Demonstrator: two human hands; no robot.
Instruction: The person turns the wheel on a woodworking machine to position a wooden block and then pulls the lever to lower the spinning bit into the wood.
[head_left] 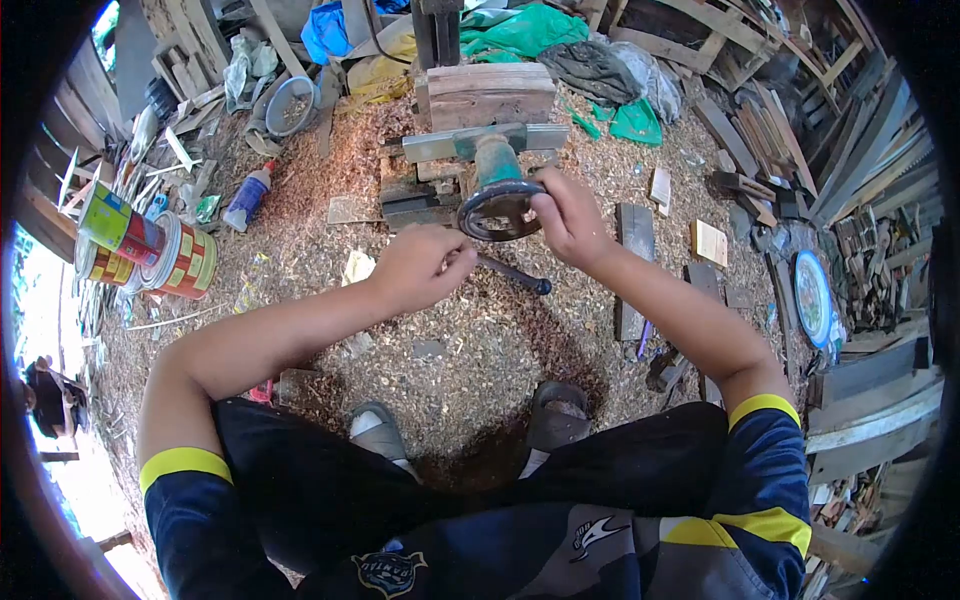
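The handwheel (466, 212) sits just above the middle of the view, in front of a green metal housing (498, 168), and the hands are a little apart on either side of it. The right hand (573, 215) is closed on the rim at about 3 o'clock, fingers over the far side and thumb on the near face, a hold that seems chosen for leverage, since the rim gives more turning force than the hub. The left hand (420, 268) is curled near 8 o'clock of the wheel, by the upper end of a dark rod (517, 274) that slants toward 4 o'clock and ends in a knob; whether the fingers actually grip the rod cannot be told. Beyond the wheel, toward 12 o'clock, a metal bar (428, 149) lies crosswise before a wooden block (490, 108), as the faces of a vise would. The feet (378, 430) rest apart on the shavings-covered floor (470, 345), probably to brace the body while leaving the knees clear of the wheel. Farther out, a blue bottle (245, 203) and labelled cans (190, 258) stand toward 10 o'clock, and a blue-rimmed plate (813, 295) lies toward 3 o'clock, all well outside the arms' working space.
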